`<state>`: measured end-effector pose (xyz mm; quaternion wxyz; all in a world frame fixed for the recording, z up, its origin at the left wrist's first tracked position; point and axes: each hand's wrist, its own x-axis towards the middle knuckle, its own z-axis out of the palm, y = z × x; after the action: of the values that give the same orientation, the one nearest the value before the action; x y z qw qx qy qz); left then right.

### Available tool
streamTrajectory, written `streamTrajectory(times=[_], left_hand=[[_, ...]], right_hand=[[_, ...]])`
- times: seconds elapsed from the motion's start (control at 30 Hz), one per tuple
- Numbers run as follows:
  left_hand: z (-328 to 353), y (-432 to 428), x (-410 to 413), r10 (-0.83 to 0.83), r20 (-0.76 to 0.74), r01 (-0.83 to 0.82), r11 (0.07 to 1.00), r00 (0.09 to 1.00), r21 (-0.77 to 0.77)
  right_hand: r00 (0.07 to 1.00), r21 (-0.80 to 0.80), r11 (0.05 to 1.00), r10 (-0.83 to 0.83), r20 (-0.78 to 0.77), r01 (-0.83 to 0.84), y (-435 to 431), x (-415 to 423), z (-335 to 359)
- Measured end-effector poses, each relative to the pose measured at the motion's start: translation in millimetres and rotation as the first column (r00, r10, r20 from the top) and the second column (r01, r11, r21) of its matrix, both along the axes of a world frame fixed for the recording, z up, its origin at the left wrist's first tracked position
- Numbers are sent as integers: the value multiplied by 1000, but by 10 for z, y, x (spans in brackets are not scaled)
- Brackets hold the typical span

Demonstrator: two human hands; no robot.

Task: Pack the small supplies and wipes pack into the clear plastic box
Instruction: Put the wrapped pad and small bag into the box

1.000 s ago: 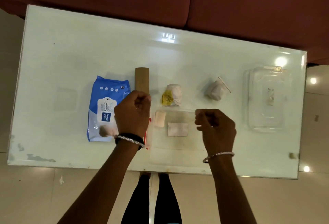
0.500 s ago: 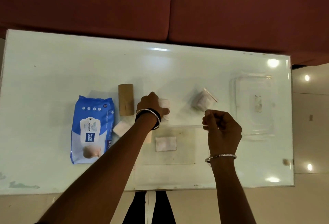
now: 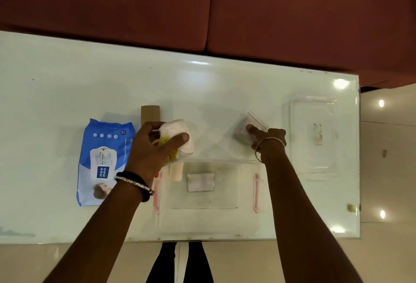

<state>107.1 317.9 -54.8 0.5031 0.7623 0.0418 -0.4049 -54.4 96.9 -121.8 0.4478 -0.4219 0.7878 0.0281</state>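
My left hand (image 3: 155, 147) grips a white wrapped bundle with a yellow label (image 3: 177, 132), held just above the far left corner of the clear plastic box (image 3: 225, 219). The box has pink side latches and holds a white folded pad (image 3: 200, 182) and a peach piece (image 3: 176, 171). My right hand (image 3: 267, 138) reaches past the box's far right corner, fingers curled on a small clear bag with pale contents (image 3: 244, 133) on the table. The blue wipes pack (image 3: 103, 159) lies flat to the left of the box.
A brown cardboard tube (image 3: 150, 114) lies beyond my left hand. The box's clear lid (image 3: 315, 134) rests at the right end of the glass table (image 3: 67, 80). A dark red sofa (image 3: 202, 8) runs along the far edge.
My left hand has lifted the white bundle off the table and drawn it toward the box. My right hand, earlier a fist over the box, has reached forward onto the small bag.
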Motion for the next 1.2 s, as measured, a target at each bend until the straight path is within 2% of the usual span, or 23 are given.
streamTrajectory(times=[0.1,0.17,0.23,0.3,0.4,0.47,0.53,0.63,0.73,0.97,1.2], left_hand=[[77,164,-57,76,40,-75,997,996,-26],[130,255,-98,128,40,-126,991,991,-39],[192,347,-132,174,33,-172,983,984,-56],[240,442,-155,203,23,-201,978,979,-63],[278,577,-199,223,-11,-223,973,975,-62],[295,670,-244,229,-40,-231,971,973,-61],[305,752,-300,213,-61,-216,975,975,-47],[303,871,-381,176,-56,-179,983,983,-39],[273,965,-462,140,-62,-143,989,988,-40],[198,1042,-576,104,-130,-114,991,986,-70],[154,1057,-641,54,-121,-58,998,991,-27]], right_hand=[[991,0,998,-67,116,68,10,24,-48],[991,-62,997,-34,127,42,48,38,-10],[991,-182,983,54,126,-30,104,62,128],[976,-373,922,163,143,-100,192,73,337],[874,-521,852,284,395,-42,564,3,761],[796,-512,858,347,497,-54,933,-103,949],[777,-425,897,351,523,-119,1308,-237,971],[833,-238,929,361,419,-283,1745,-396,751],[890,-120,943,331,312,-309,1912,-387,464],[953,-126,974,210,220,-186,1822,-49,52],[963,-141,973,206,176,-182,1842,106,-81]])
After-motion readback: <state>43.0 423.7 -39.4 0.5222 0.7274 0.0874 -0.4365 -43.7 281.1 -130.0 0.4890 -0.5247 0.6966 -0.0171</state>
